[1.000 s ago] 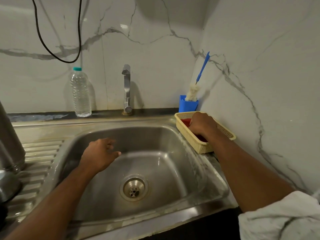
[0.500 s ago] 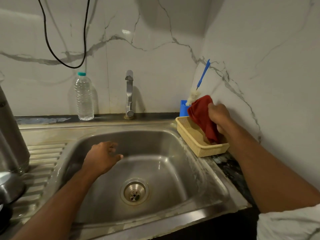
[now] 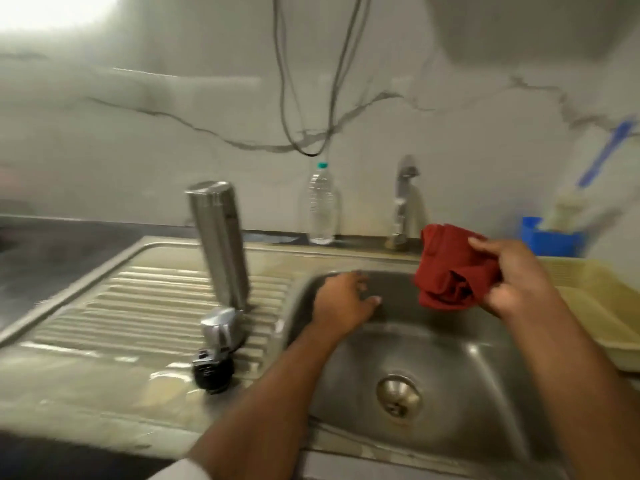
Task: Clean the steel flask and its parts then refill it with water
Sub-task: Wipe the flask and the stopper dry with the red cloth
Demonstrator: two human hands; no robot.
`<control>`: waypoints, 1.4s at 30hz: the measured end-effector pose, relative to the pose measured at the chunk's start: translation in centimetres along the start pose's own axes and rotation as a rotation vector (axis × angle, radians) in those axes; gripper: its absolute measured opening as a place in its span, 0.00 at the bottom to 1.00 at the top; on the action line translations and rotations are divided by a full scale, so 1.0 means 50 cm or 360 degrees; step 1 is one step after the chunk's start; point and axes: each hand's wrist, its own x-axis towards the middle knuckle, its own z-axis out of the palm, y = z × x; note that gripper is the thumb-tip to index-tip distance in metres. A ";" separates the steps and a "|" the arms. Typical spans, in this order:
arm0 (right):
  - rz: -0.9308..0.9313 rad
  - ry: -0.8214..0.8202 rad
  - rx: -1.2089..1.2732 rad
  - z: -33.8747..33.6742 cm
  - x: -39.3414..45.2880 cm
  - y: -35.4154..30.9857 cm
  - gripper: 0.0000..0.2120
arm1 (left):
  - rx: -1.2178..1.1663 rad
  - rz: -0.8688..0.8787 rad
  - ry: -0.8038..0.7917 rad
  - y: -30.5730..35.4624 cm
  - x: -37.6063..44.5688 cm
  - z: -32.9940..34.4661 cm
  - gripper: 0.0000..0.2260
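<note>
The tall steel flask [image 3: 220, 242] stands upright on the ribbed draining board [image 3: 138, 306], left of the sink. In front of it lie a steel cap [image 3: 221, 329] and a black stopper [image 3: 212, 373]. My right hand [image 3: 516, 282] grips a bunched red cloth [image 3: 446, 268] above the sink basin [image 3: 450, 358]. Over the basin's left side hovers my left hand [image 3: 341, 301], fingers relaxed and holding nothing, to the right of the flask.
A tap [image 3: 401, 202] and a clear plastic water bottle [image 3: 322, 204] stand behind the sink. A yellow plastic basket [image 3: 602, 306] sits at the right, with a blue holder [image 3: 550, 237] and a blue-handled brush [image 3: 602, 154] behind it. A black cable [image 3: 304, 98] hangs on the wall.
My right hand lifted the red cloth out of the yellow basket and brought it left over the sink. My view swung left, bringing the flask and its parts into sight.
</note>
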 end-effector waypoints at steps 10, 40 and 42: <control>-0.0006 0.0028 0.0037 0.039 0.022 0.175 0.18 | -0.0246 0.0289 0.0523 0.090 -0.012 -0.084 0.15; -0.0379 0.0017 -0.0122 0.088 -0.013 0.175 0.21 | -0.0863 -0.0082 0.0777 0.041 -0.011 -0.247 0.24; -0.0537 0.0044 -0.0195 0.090 -0.018 0.160 0.21 | -0.1090 -0.0025 0.0508 0.077 -0.010 -0.194 0.23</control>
